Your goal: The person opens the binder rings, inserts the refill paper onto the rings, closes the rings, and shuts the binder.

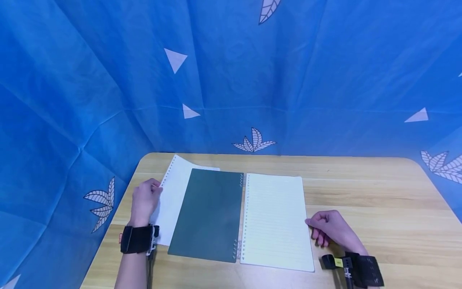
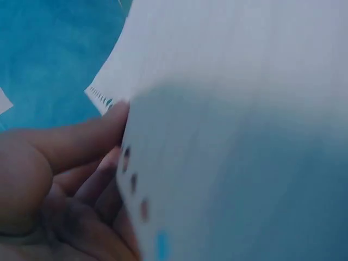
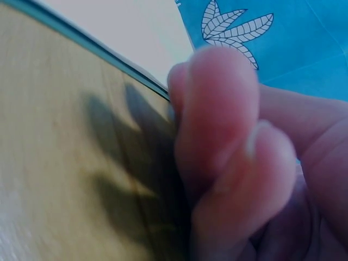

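Observation:
A loose-leaf notebook lies open on the table, its dark green cover [image 1: 209, 212] on the left and a stack of lined pages [image 1: 276, 220] on the right. At the far left a white punched sheet [image 1: 171, 208] runs partly behind the cover. My left hand [image 1: 145, 200] pinches this sheet by its holed left edge; in the left wrist view the sheet [image 2: 234, 109] bends up beside the thumb. My right hand [image 1: 332, 228] pinches the right edge of the page side, thumb and index together, other fingers curled below. The fingertips hide part of that edge in the right wrist view.
Clear binding rings [image 1: 239, 249] join the cover and pages at the middle. The light wooden table [image 1: 361, 184] extends to the right. A blue cloth [image 1: 231, 80] with leaf and triangle prints hangs behind it and along the left side.

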A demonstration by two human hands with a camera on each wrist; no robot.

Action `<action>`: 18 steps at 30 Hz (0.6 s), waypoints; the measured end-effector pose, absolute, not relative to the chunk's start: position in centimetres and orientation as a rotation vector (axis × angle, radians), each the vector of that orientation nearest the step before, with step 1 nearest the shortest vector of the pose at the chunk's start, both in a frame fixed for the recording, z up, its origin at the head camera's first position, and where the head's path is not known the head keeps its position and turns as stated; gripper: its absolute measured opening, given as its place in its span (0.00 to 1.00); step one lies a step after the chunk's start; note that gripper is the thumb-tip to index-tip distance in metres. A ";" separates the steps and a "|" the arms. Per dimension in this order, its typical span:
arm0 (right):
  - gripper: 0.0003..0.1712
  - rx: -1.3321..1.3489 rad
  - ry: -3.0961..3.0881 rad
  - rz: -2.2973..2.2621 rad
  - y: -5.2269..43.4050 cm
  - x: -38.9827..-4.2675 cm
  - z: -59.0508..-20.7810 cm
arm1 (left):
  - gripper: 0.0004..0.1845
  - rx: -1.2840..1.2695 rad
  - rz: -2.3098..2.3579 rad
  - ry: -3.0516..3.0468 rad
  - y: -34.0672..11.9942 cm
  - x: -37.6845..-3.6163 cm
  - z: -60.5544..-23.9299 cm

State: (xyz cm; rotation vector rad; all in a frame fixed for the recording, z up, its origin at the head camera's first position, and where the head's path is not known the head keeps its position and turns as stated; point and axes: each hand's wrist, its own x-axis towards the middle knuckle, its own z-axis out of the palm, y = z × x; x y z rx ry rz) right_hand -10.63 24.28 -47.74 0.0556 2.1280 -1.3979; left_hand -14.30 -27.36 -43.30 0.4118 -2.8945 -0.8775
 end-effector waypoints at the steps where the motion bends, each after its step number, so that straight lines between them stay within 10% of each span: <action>1: 0.21 0.060 2.130 -1.397 24.3 -10.6 -47.7 | 0.12 0.414 -0.853 -2.860 -27.4 -14.2 -43.1; 18: 0.24 0.049 2.102 -1.437 24.3 -10.6 -47.6 | 0.13 0.340 -0.690 -2.164 -25.2 -12.4 -37.4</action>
